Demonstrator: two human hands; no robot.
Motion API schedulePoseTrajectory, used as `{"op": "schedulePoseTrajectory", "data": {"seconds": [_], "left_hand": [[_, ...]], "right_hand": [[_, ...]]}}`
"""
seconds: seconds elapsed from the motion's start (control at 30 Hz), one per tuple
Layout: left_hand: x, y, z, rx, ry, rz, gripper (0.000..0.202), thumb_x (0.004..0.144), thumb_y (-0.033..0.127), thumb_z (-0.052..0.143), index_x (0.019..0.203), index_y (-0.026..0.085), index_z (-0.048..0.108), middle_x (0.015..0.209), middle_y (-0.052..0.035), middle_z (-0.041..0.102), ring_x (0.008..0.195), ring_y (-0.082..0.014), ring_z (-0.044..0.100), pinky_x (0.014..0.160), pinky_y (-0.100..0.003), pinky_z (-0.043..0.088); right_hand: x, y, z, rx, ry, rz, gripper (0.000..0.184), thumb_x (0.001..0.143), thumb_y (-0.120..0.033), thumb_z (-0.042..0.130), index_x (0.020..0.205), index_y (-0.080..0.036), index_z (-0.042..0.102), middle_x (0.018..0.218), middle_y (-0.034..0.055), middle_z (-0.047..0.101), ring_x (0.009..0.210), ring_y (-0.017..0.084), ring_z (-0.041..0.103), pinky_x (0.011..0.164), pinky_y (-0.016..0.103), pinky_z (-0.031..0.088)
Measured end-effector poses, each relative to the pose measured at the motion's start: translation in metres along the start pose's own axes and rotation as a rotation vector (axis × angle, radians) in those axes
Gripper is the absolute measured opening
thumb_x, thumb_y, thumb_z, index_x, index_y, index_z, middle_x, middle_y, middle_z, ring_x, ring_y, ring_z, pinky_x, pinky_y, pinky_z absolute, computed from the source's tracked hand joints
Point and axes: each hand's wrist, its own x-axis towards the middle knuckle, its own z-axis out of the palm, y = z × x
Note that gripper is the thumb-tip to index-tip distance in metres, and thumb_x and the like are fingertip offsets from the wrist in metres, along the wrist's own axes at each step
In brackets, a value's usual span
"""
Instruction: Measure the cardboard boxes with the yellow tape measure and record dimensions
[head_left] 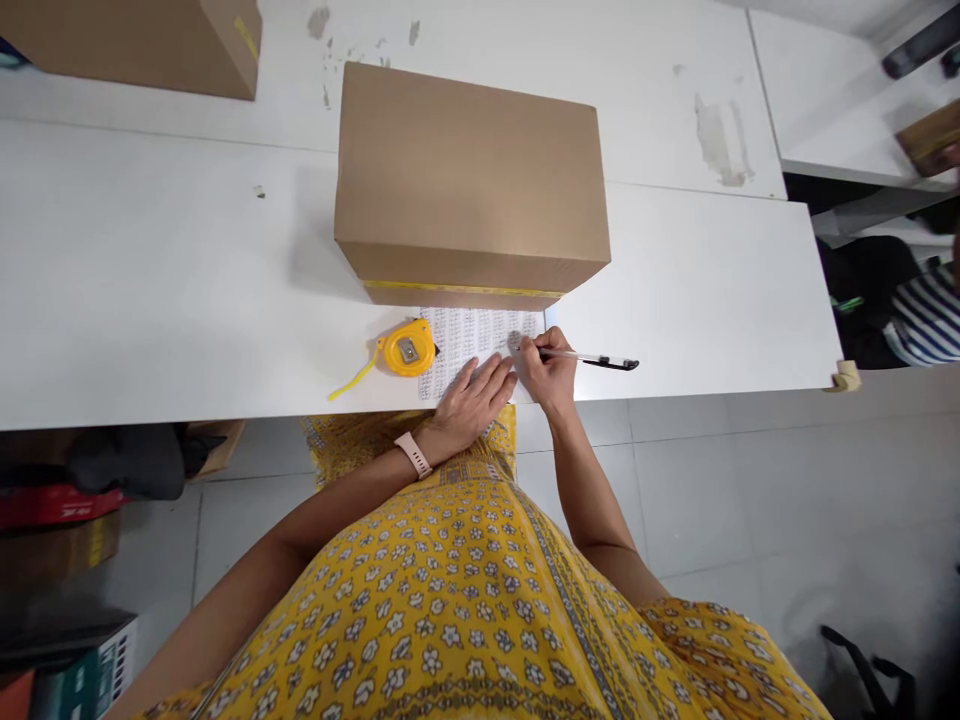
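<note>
My right hand (551, 370) grips a pen (600, 359) with a clear barrel and black end, its tip down on a sheet of paper (450, 335) covered in rows of small writing. Flat on the lower part of that sheet lies my left hand (474, 400), fingers stretched out, with a pink band on the wrist. Left of the paper sits a yellow tape measure (409, 349) with a yellow strap. A closed cardboard box (472, 180) with yellow tape along its near side stands just behind, hiding the sheet's far edge.
The white table (150, 270) ends close to my body. Another cardboard box (150, 45) stands at the back left. On the far right are a smaller box (930, 140) and a person's striped sleeve (926, 315). Several items lie under the table at left.
</note>
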Motion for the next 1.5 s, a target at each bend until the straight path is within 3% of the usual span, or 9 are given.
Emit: {"op": "schedulePoseTrajectory", "data": {"seconds": [0.33,0.57,0.87,1.1,1.5], "left_hand": [[-0.0017,-0.0003,0.0051,0.041,0.025,0.008,0.049,0.107,0.026,0.049,0.154,0.012,0.05,0.165,-0.0141,0.043,0.157,-0.0272,0.035,0.131,-0.049,0.03],[-0.0017,-0.0006,0.0027,0.087,0.058,0.03,0.047,0.108,0.025,0.046,0.151,0.009,0.052,0.163,-0.0156,0.046,0.154,-0.0289,0.041,0.129,-0.049,0.034],[-0.0012,-0.001,0.0023,0.024,0.024,0.014,0.049,0.107,0.024,0.047,0.154,0.01,0.048,0.165,-0.0154,0.044,0.156,-0.0268,0.036,0.131,-0.049,0.029],[-0.0005,-0.0008,-0.0001,0.092,0.054,0.03,0.045,0.109,0.025,0.044,0.15,0.009,0.053,0.162,-0.015,0.049,0.153,-0.0282,0.042,0.127,-0.048,0.038],[-0.0011,-0.0002,0.0029,0.013,0.021,0.007,0.048,0.107,0.024,0.048,0.153,0.01,0.049,0.164,-0.0153,0.046,0.156,-0.0269,0.037,0.13,-0.049,0.031]], "right_hand": [[0.0016,0.0011,0.0005,-0.045,0.01,-0.031,0.037,0.088,-0.047,0.067,0.07,-0.024,0.044,0.055,-0.0082,0.042,0.055,0.01,0.037,0.055,0.027,0.032],[0.0014,0.0031,0.0006,-0.006,0.002,-0.031,0.036,0.088,-0.046,0.066,0.07,-0.025,0.043,0.057,-0.0084,0.043,0.056,0.01,0.039,0.056,0.027,0.033],[0.001,0.0023,0.0,-0.018,0.029,-0.011,0.034,0.088,-0.042,0.066,0.069,-0.025,0.043,0.057,-0.008,0.042,0.056,0.011,0.04,0.057,0.028,0.034],[0.0021,0.0014,-0.0002,-0.026,0.02,-0.036,0.036,0.088,-0.044,0.066,0.069,-0.025,0.042,0.057,-0.0079,0.041,0.056,0.011,0.039,0.056,0.027,0.034],[0.0006,-0.0003,0.0001,-0.012,0.059,-0.008,0.035,0.087,-0.042,0.066,0.069,-0.025,0.042,0.06,-0.0073,0.044,0.058,0.011,0.041,0.058,0.027,0.036]]}}
